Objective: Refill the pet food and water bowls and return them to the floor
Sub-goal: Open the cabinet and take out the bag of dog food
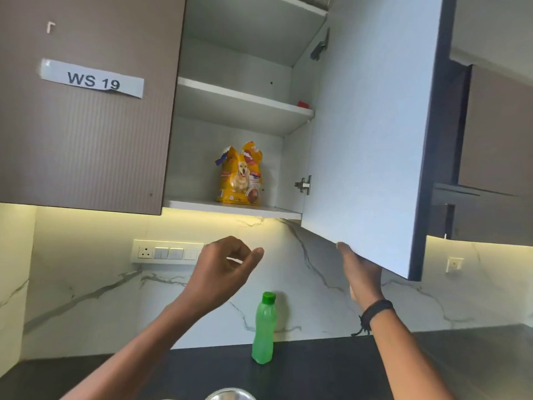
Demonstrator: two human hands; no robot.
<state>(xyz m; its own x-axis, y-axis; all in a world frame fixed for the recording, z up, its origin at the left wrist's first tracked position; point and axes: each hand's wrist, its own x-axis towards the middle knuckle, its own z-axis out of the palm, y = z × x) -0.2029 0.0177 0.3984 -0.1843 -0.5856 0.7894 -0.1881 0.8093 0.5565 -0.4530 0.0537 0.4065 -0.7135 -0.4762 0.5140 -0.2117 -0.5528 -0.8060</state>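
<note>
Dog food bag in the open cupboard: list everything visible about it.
The dog food bag is a yellow, glossy, plastic-looking pouch printed with a golden dog, red branding near the top and a purple patch at its upper left. Its top is crumpled and uneven; whether it has been opened is unclear. It stands upright on the cupboard's bottom shelf, set back from the front edge. Only the shelf touches it.
</note>
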